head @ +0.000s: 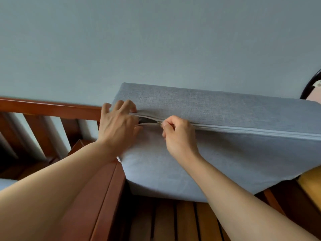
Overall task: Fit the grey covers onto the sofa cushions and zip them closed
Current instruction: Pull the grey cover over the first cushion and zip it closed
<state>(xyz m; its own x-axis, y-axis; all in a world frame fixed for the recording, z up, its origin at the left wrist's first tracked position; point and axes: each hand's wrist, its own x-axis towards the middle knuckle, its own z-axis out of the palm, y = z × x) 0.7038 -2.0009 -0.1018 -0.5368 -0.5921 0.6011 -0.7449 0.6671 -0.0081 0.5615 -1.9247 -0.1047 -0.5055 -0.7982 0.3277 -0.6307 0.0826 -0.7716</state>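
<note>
A sofa cushion in a grey cover (225,153) stands on edge on the wooden sofa frame, its zipped side facing me. The pale zip (251,130) runs closed from the right edge to the slider (159,122); a short gap stays open left of the slider. My right hand (177,134) pinches the slider pull. At the left end of the cushion, my left hand (118,126) grips the cover, its fingers curled over the upper edge of the open gap and its thumb at the lower edge.
The red-brown wooden sofa frame has a top rail (48,108) at the left, an armrest panel (97,202) and seat slats (182,221) below the cushion. A yellow cushion (311,186) lies at the right edge. A blue-grey wall fills the background.
</note>
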